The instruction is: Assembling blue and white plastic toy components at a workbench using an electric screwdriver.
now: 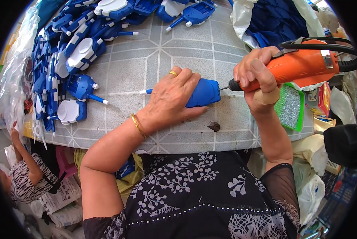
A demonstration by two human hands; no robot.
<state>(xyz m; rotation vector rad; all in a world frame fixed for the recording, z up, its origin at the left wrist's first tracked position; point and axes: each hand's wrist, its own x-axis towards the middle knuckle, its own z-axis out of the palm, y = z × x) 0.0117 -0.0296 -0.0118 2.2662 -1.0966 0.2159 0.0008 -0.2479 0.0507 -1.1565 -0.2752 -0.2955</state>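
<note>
Heaped along the left of the counter (pixel 124 71): blue-and-white units (pixel 82 53). Half-curled over a blue casing (pixel 205 92), pinning it: the left hand (pixel 172 91), thumb stretched along the near edge. To the left of that palm, a white-tipped stem (pixel 148 91); to the right, the casing's broad end, uncovered. At that end (touching or just short, cannot tell), the bit (pixel 224 88) of an orange electric screwdriver (pixel 304 63). Wrapped tight around its front: the right hand (pixel 260 75). Farther right, a green tray (pixel 301 111) of small metal pieces (pixel 289 103).
</note>
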